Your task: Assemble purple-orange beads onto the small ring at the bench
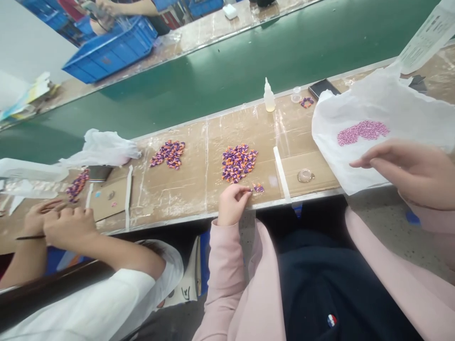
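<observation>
My left hand [232,203] rests at the near edge of the worn brown bench [177,189], fingers pinched on a tiny purple and orange piece beside a few loose pieces [258,188]. Just beyond lies a heap of the same purple and orange pieces [238,162]. My right hand [408,170] hovers at the right, fingers curled together, over a white plastic bag [355,104] that shows a patch of pink pieces [362,131] inside. Whether the right fingers hold the bag is unclear.
A co-worker's hands [60,222] work at the left near another pile [168,154] and a crumpled bag [104,147]. A glue bottle [269,96], a small clear cup [295,94], a phone [323,87], a white strip [282,174], a clear dish [305,175]. Behind runs a green belt [231,61] with a blue crate [112,49].
</observation>
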### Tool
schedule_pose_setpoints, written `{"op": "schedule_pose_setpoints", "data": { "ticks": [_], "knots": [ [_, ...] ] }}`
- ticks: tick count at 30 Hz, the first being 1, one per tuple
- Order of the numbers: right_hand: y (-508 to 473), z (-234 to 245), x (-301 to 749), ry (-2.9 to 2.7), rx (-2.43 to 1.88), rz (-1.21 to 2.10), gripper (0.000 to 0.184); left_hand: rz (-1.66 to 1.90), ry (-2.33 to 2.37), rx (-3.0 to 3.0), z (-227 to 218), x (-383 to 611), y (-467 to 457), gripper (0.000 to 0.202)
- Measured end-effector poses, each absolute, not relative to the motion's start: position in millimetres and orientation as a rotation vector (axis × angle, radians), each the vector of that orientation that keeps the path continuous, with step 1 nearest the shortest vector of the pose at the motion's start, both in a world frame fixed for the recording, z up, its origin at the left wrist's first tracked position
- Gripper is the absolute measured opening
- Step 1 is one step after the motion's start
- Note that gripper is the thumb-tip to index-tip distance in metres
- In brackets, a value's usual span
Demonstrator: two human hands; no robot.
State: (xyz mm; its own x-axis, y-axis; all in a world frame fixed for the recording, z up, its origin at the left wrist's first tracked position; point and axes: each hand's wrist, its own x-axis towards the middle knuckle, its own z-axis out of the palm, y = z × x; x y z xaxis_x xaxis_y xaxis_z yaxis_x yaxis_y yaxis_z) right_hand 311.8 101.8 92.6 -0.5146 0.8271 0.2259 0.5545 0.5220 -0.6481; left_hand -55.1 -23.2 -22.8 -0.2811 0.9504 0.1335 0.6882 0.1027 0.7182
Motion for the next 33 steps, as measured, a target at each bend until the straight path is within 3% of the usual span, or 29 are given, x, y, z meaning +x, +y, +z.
{"op": "schedule_pose_setpoints", "data": {
  "ticks": [4, 8, 18, 24, 28, 33],
  "knots": [
    [103, 87, 311, -2.277, -1.044, 0.612, 0.015, 0.989, 2.088, 1.653, -25, -55, -12, 0.016],
    [106, 86, 314, -2.251, -1.098, 0.572, 0.017, 0.948, 2.232, 1.687, -18, -69, 2, 0.012],
    [107, 83, 325, -2.139, -1.205, 0.618, 0.017, 0.274, 2.248, 1.901, 0, -80, 36, 0.013],
    [108, 84, 329, -2.054, -1.193, 0.692, 0.012, 0.063, 2.166, 1.988, 12, -77, 41, 0.014],
    [125, 79, 337, -2.006, -1.267, 0.659, 0.012, 0.211, 2.043, 2.11, 20, -81, 42, 0.011],
    [168, 39, 351, -2.114, -1.438, 0.517, 0.012, 0.898, 1.946, 1.683, 24, -75, 32, 0.021]
  ]
}}
